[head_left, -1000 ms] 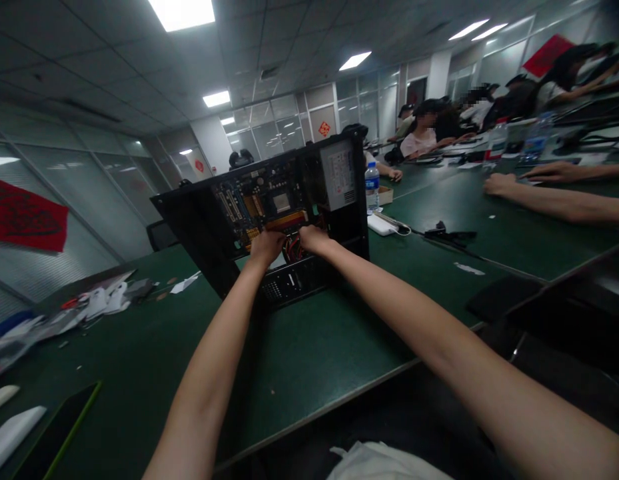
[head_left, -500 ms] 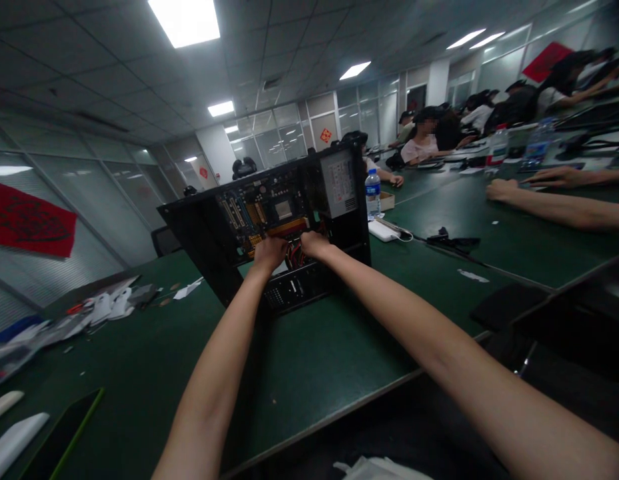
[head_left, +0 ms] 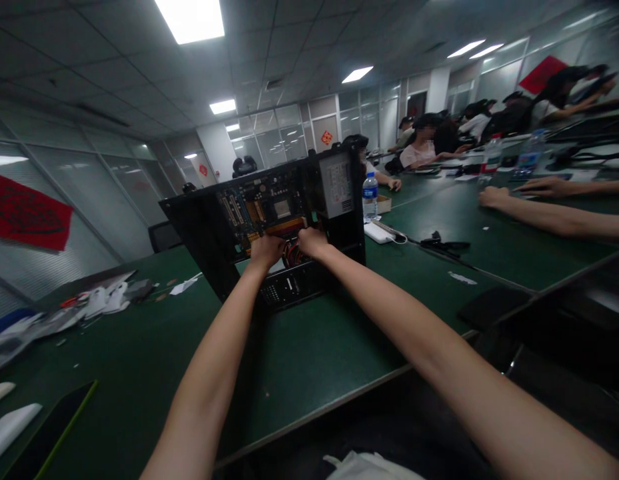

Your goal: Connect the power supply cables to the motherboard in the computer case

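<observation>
An opened black computer case [head_left: 199,247] stands on the green table with its inside facing me. Within it I see a motherboard [head_left: 262,210] with a square metallic processor [head_left: 282,209], and a silver power supply [head_left: 336,183] at upper right. Both my hands reach inside, at the motherboard's lower edge by the memory slots [head_left: 292,228]. My left hand [head_left: 267,251] is closed there, fingertips turned inward. A short way to its right, my right hand [head_left: 312,243] is closed too. Red and black cables [head_left: 292,254] hang between them. Whatever the fingertips grip is hidden.
A water bottle [head_left: 370,196] and a white power bank [head_left: 379,233] stand right of the case. Black straps [head_left: 444,245] lie farther right, near another person's hands [head_left: 494,197]. Papers and scraps [head_left: 106,298] litter the left, with a green-edged dark slab [head_left: 54,430] nearer me.
The view has shifted slightly, so most things sit a little left. Both my hands stay at nearly the same place inside the case, still closed.
</observation>
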Motion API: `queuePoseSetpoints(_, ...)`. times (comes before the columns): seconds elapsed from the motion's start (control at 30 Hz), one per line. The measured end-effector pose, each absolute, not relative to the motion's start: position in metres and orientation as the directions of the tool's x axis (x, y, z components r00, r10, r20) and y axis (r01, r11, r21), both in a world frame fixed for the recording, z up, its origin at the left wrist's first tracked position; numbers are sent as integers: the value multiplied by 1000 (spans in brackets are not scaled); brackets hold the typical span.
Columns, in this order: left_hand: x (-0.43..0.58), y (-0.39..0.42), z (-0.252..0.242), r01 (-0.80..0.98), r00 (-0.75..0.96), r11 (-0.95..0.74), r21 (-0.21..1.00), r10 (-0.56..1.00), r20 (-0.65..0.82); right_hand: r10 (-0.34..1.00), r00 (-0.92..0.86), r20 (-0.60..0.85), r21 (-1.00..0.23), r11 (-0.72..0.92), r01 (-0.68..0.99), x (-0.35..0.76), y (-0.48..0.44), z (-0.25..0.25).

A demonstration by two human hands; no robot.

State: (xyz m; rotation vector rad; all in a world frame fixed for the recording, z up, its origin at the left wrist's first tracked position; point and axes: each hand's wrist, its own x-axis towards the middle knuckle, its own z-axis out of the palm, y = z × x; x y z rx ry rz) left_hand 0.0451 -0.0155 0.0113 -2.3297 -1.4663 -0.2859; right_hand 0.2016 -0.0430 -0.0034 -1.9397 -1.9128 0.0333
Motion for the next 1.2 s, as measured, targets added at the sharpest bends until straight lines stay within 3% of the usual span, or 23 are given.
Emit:
queuePoseSetpoints(0.17,41,-13,11,901,434,-399,-170,822,369,932,-14,362,-231,104,967,208,-69,0)
queuePoseSetpoints(0.4,40,-20,13,911,407,-396,-118,812,419,964,-141,227,-138,176,975,230,-95,-14)
queuePoseSetpoints(0.53,29,-33,16,892,315,-441,97,762,565,924,-149,352,-35,171,985,229,-116,-28)
queuePoseSetpoints(0.6,22,-44,14,835,382,-528,157,760,525,905,-135,403,-31,161,987,227,-121,-33)
queuePoseSetpoints(0.7,17,-69,2,825,504,-563,48,771,390,895,-136,425,-37,167,985,227,-120,-36)
queuePoseSetpoints(0.87,23,-113,-32,902,429,-391,-183,772,468,889,-159,429,-40,195,980,231,-116,-36)
queuePoseSetpoints(1.2,22,-124,-38,879,466,-448,-161,741,483,896,-181,406,6,195,981,235,-118,-37)
